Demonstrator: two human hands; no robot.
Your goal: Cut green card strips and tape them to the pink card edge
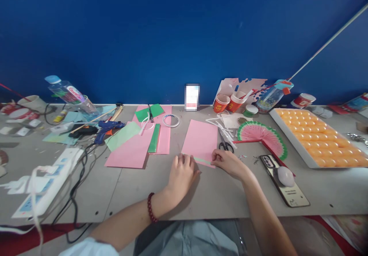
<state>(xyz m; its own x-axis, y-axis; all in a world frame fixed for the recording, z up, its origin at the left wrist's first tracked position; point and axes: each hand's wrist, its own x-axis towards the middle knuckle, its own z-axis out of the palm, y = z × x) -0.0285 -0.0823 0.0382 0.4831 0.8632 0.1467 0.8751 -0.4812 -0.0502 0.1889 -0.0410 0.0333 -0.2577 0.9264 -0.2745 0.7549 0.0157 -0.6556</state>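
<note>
A pink paper sheet (200,139) lies on the grey table (212,194) in front of me. Along its near edge runs a pale green strip (202,160). My left hand (181,173) rests on the table at the sheet's near left corner, fingers curled down onto the paper edge. My right hand (227,162) pinches the near right corner of the sheet where the strip ends. A dark red bead bracelet (151,207) sits on my left wrist.
Black scissors (225,145), a watermelon paper fan (263,136) and a phone (284,179) lie to the right, beside a tray of orange balls (319,137). More pink and green sheets (138,144), a tape ring (171,120), a blue glue gun (107,127), a power strip (48,187) and cables lie left. Red cups (230,102) stand behind.
</note>
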